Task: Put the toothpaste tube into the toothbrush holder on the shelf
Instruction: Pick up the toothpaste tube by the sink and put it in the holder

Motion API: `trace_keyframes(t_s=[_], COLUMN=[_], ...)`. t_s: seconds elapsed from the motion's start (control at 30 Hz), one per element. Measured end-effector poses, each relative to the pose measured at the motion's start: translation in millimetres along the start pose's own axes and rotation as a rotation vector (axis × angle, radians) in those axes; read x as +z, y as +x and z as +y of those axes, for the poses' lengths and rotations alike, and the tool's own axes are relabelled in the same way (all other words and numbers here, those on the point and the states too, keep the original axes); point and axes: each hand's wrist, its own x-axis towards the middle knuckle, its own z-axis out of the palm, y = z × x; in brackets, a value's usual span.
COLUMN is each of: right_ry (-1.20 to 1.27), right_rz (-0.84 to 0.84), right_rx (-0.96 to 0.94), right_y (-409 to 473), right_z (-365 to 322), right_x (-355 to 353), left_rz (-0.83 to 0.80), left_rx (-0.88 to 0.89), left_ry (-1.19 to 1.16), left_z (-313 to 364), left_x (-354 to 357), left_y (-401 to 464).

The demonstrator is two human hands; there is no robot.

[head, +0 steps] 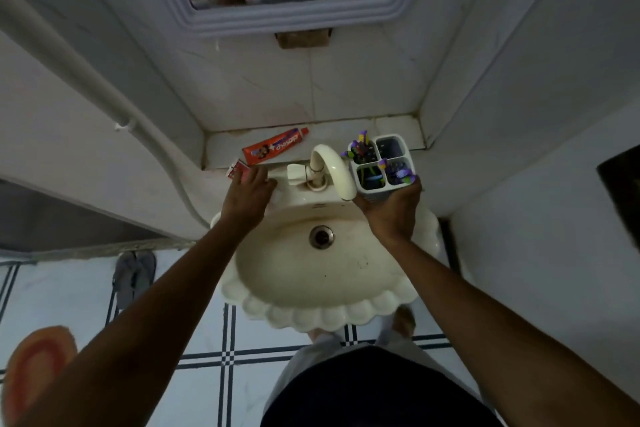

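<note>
Toothpaste tube [275,148] lies flat on the shelf [391,125] behind the tap [329,166], cap pointing right; the left hand [247,192] hovers just below it, fingers loosely spread, gripping nothing; the right hand [393,208] is wrapped around the toothbrush holder [381,163] from below. Best to pinch the tube mid-body and feed it into the holder's far-right compartment, which looks free.

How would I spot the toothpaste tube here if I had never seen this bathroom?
Start at the cream scalloped ceramic sink and look up to the white tiled shelf behind its tap. The red-orange plastic toothpaste tube lies flat there, left of the curved cream tap. It is the only long, bright red thing on the shelf.
</note>
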Motion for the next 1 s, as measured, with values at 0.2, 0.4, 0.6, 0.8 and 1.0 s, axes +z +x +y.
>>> trace_keyframes(t_s=[0.2,0.4,0.6,0.8,1.0], right_ry=[0.063,0.052,-0.007,-0.051,-0.094], right_rz=[-0.075,-0.142,-0.197,-0.207,-0.220], right_rx=[-0.044,-0.118,-0.178,-0.194,-0.199], right_y=[-3,-4,3,11,14], right_z=[0,0,-1,-5,-6], right_x=[-19,-38,-51,-60,-63], left_rz=[0.083,0.165,0.054,-0.035,0.087], left_rx=[-0.250,-0.518,-0.297,-0.012,-0.018], left_ry=[-0.326,-1.250,-1.366,-0.853,-0.429], left_z=[10,45,78,103,125], left_x=[-8,-103,-201,-241,-242], left_y=[-11,-29,-6,36,68])
